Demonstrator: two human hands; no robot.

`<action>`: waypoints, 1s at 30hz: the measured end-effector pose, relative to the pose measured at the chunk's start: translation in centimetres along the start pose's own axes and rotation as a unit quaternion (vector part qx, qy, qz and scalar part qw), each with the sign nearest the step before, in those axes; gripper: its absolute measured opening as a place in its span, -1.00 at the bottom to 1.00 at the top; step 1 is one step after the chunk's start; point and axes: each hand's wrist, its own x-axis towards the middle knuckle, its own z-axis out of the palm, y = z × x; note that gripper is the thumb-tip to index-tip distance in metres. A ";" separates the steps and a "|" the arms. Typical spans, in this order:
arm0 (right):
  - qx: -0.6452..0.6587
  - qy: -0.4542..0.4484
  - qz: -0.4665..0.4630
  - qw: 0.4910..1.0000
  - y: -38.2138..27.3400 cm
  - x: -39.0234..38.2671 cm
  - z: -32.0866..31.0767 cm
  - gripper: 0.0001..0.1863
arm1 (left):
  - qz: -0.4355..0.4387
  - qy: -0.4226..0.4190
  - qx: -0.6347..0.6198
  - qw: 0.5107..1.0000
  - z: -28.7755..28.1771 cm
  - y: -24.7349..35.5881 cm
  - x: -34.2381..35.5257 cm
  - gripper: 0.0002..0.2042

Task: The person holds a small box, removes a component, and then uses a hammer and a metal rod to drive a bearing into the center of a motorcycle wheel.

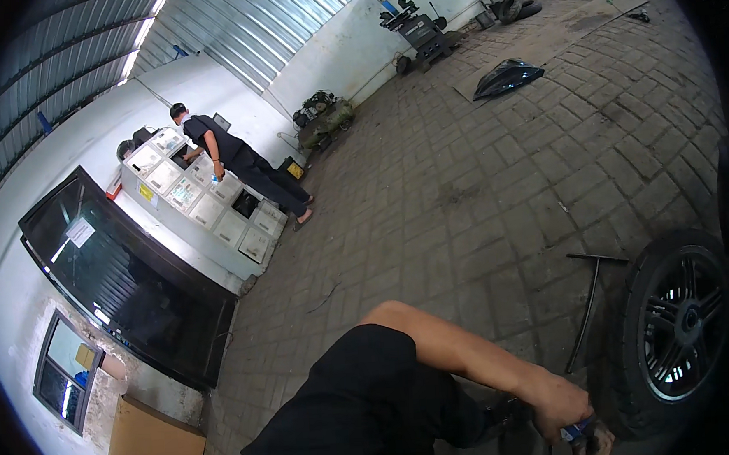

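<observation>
Legible lettering, from where I stand: none. Sheet [80, 232], white, on dark door [128, 277], left of frame; print too small. Sticker [146, 192], yellow, on white lockers [208, 210], upper left; unreadable. Marks on locker doors: likewise.

Roof [83, 57]: bright strip, glare.
Door [128, 273]: glass reflections.
Floor [381, 227]: even, dim light.
Left hand [560, 407]: shaded, fingertip detail unclear.
Wheel [689, 322]: dim, fisheye-distorted, bordered by black vignette.
</observation>
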 end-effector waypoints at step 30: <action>-0.097 0.150 0.157 0.971 0.6 -3.8 -1.0 -0.79 | 0.179 0.140 -0.049 0.973 -0.6 -0.1 5.2 -0.67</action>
